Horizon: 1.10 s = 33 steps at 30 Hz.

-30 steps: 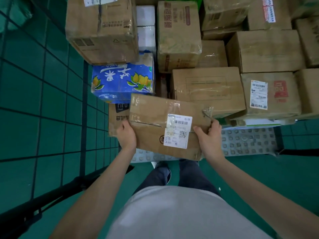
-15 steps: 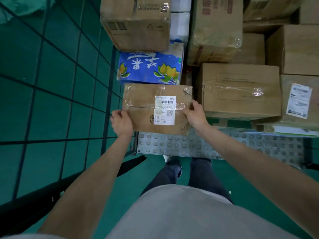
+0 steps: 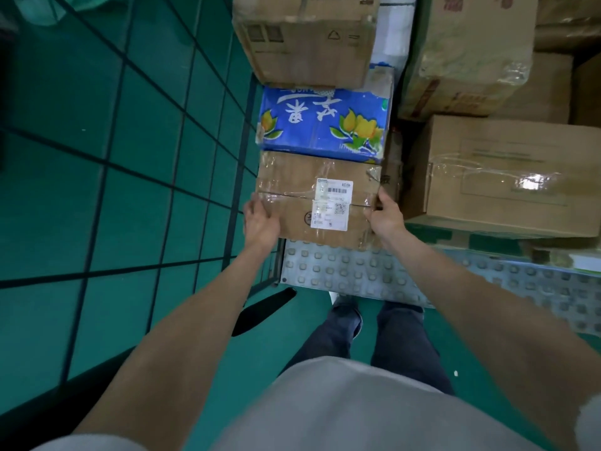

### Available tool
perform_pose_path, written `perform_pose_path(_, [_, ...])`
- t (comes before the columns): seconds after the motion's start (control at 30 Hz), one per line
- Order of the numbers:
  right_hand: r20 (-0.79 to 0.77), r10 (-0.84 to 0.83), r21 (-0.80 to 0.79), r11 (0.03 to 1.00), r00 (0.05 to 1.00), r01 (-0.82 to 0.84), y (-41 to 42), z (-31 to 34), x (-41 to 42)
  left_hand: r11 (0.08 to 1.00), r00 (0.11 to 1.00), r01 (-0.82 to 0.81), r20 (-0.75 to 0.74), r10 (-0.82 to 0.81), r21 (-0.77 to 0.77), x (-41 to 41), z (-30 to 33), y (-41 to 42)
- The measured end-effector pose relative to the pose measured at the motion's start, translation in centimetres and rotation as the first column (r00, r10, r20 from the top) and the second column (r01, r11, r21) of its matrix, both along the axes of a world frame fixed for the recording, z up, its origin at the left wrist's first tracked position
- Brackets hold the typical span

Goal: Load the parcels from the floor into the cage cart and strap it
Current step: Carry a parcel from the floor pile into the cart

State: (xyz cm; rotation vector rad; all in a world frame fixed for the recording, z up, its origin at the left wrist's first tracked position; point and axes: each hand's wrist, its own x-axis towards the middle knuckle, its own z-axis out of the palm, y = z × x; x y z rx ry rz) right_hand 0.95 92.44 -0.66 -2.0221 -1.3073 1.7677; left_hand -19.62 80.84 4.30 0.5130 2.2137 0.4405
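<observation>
Cardboard parcel (image 3: 317,198) is sitting at the cage cart (image 3: 341,271) deck's front-left corner, butting the blue carton (image 3: 325,123), left hand (image 3: 260,219) and right hand (image 3: 385,216) clamping its sides to square it in.

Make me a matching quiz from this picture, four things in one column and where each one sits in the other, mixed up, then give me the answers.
Things:
1. brown cardboard parcel with white shipping label
2. blue printed carton with yellow fruit
3. studded grey metal cart floor
4. large taped brown box

Places:
A. bare strip nearest the person's feet
B. directly behind the labelled parcel
C. between the left hand and right hand
D. right of the held parcel

Pairs: 1-C, 2-B, 3-A, 4-D
</observation>
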Motion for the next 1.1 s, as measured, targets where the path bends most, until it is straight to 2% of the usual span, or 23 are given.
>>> perform_pose_path(0.2, [0.011, 0.054, 0.021, 0.998, 0.999, -0.054, 0.4, 0.0, 0.3, 0.99, 0.997, 0.047, -0.058, -0.055, -0.13, 0.8, -0.1, 0.2])
perform_pose_path(0.27, [-0.033, 0.008, 0.006, 1.0, 0.999, -0.008, 0.4, 0.4, 0.5, 0.99, 0.994, 0.057, -0.081, -0.068, -0.126, 1.2, -0.2, 0.5])
perform_pose_path(0.3, [-0.071, -0.041, -0.008, 0.999, 0.997, 0.041, 0.3, 0.8, 0.7, 0.996, 0.997, 0.031, -0.071, -0.037, -0.079, 1.5, -0.1, 0.7])
perform_pose_path(0.4, [-0.13, -0.19, -0.011, 0.982, 0.973, 0.19, -0.4, 2.9, 1.7, 0.963, 0.973, -0.224, 0.09, 0.213, 0.148, 2.9, 0.6, 0.8])
perform_pose_path(0.5, [-0.194, -0.344, -0.01, 0.937, 0.919, 0.349, -1.8, 5.8, 3.8, 0.929, 0.952, -0.283, 0.187, 0.243, 0.237, 5.0, 2.3, 0.4])
perform_pose_path(0.63, [-0.276, -0.51, -0.037, 0.853, 0.815, 0.521, -4.6, 9.1, 8.0, 0.946, 0.947, -0.181, 0.305, 0.095, 0.268, 7.9, 3.5, -0.1])
perform_pose_path(0.83, [-0.239, -0.673, -0.047, 0.728, 0.7, 0.684, -10.8, 10.7, 15.6, 0.965, 0.92, 0.087, 0.353, -0.173, 0.248, 13.6, 3.8, 0.0])
perform_pose_path(1.0, [-0.231, -0.809, -0.069, 0.567, 0.54, 0.821, -15.8, 10.5, 21.2, 0.946, 0.878, 0.227, 0.372, -0.301, 0.229, 19.5, 3.6, 0.8])
perform_pose_path(1.1, [-0.216, -0.852, -0.056, 0.499, 0.478, 0.865, -19.2, 10.5, 25.0, 0.921, 0.836, 0.327, 0.39, -0.387, 0.212, 23.9, 3.5, 0.3])
